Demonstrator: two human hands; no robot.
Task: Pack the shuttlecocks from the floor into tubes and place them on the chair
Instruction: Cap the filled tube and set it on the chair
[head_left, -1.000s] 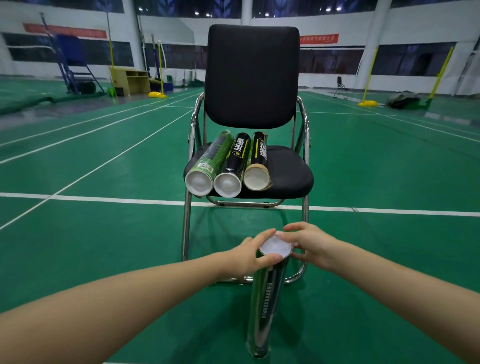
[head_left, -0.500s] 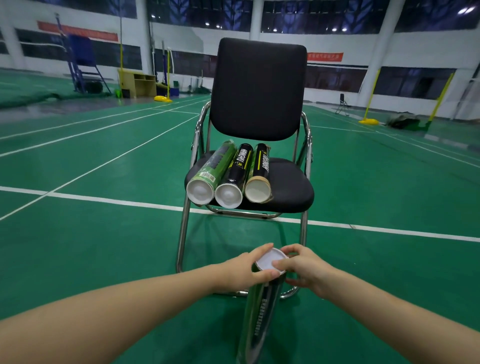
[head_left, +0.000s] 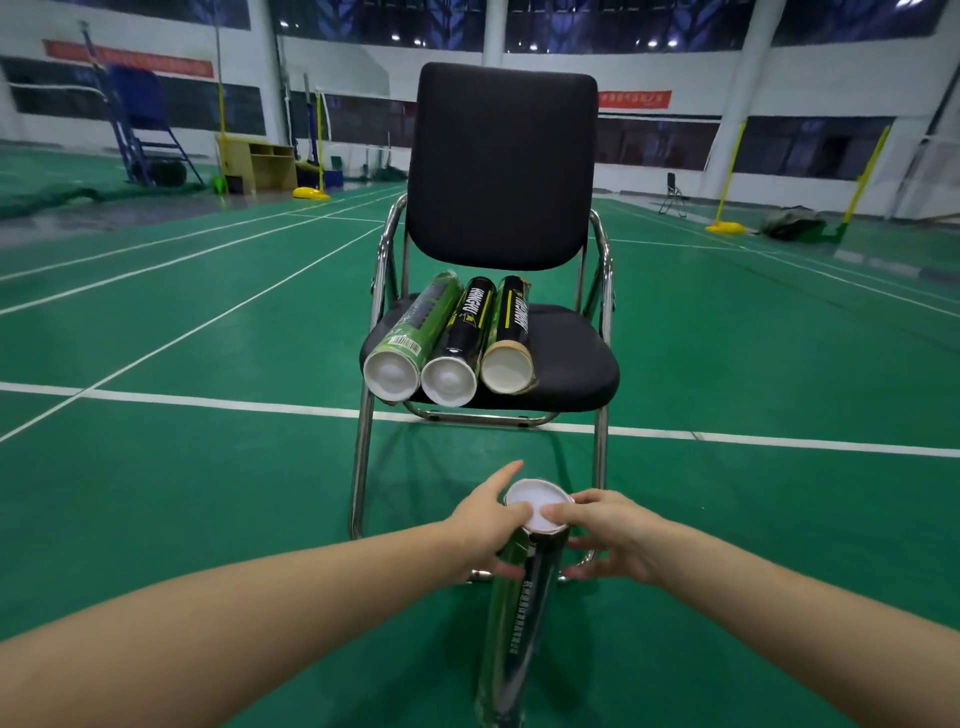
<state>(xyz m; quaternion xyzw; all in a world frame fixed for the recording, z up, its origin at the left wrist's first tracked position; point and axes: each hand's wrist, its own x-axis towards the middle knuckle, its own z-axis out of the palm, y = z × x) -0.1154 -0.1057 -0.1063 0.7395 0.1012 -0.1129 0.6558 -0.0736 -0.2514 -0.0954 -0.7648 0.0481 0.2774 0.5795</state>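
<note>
A dark shiny shuttlecock tube (head_left: 519, 623) stands upright on the green floor in front of the chair (head_left: 571, 364), with a white cap (head_left: 535, 501) on its top. My left hand (head_left: 488, 525) grips the tube's upper end, thumb on the cap's rim. My right hand (head_left: 605, 530) holds the other side, its thumb pressing on the cap. Three capped tubes lie side by side on the black seat: a green tube (head_left: 415, 332), a black tube (head_left: 465, 343) and a black and yellow tube (head_left: 511, 338). No loose shuttlecocks are in sight.
The chair's chrome legs (head_left: 358, 467) stand just beyond the tube. White court lines (head_left: 208, 402) cross the floor. Far back are yellow net posts (head_left: 727, 182), a blue umpire stand (head_left: 135, 130), a wooden cabinet (head_left: 257, 166) and a folding chair (head_left: 672, 195).
The view has tilted up and moved a little closer to the chair. Both hands stay on the tube's top, and my right thumb has shifted onto the cap.
</note>
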